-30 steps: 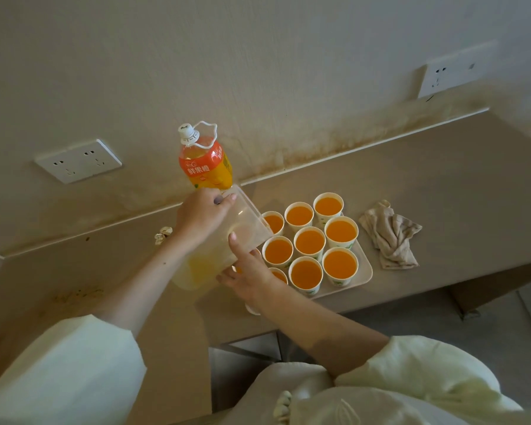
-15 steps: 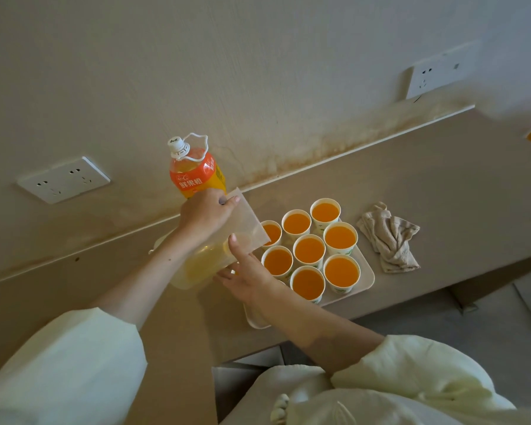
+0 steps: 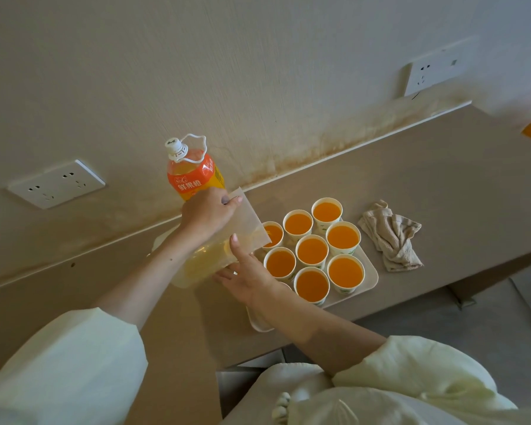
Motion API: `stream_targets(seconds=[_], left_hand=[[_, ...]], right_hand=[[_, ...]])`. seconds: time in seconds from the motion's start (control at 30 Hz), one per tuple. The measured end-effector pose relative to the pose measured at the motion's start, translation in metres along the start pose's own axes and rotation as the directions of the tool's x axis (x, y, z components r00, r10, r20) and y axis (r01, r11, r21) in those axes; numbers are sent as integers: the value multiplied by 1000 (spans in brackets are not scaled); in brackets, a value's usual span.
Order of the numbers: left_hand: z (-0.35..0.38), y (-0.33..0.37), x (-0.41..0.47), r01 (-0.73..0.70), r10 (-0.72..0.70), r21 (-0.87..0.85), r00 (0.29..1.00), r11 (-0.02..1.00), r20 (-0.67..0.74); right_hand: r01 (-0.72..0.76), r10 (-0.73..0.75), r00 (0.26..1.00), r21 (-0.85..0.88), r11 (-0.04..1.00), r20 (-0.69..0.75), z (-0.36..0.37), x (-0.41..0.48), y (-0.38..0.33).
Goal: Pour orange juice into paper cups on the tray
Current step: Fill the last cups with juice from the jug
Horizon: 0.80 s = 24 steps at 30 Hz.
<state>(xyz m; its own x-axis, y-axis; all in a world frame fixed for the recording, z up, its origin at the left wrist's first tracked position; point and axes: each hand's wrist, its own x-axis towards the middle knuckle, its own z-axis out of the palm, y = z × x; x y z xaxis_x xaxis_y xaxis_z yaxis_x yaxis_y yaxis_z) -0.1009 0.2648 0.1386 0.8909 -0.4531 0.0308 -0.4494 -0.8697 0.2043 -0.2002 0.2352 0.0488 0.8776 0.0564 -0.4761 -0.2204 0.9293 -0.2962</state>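
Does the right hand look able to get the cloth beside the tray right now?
Probably, but not freely: the right hand steadies the jug, and full cups stand between it and the cloth, so it must let go and reach over them.

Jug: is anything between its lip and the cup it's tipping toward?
Nothing visible. The jug tips its lip over the rear-left cup; the left hand grips it, the right hand touches its side, away from the lip.
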Motion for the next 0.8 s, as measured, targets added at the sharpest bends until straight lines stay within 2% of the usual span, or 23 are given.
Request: stream_targets(seconds=[0.3, 0.57, 0.8], left_hand=[[-4, -4, 1, -22, 22, 8, 1000, 1000, 15], [-3, -8, 3, -41, 42, -15, 999, 999, 22], [-3, -18, -5, 0, -1, -92, 1000, 996, -10]], right_hand=[[1, -2, 1000, 11, 1000, 27, 4, 2, 5], [33, -33, 999, 35, 999, -10, 9, -1, 8], [25, -30, 996, -67, 997, -82, 9, -3, 8]])
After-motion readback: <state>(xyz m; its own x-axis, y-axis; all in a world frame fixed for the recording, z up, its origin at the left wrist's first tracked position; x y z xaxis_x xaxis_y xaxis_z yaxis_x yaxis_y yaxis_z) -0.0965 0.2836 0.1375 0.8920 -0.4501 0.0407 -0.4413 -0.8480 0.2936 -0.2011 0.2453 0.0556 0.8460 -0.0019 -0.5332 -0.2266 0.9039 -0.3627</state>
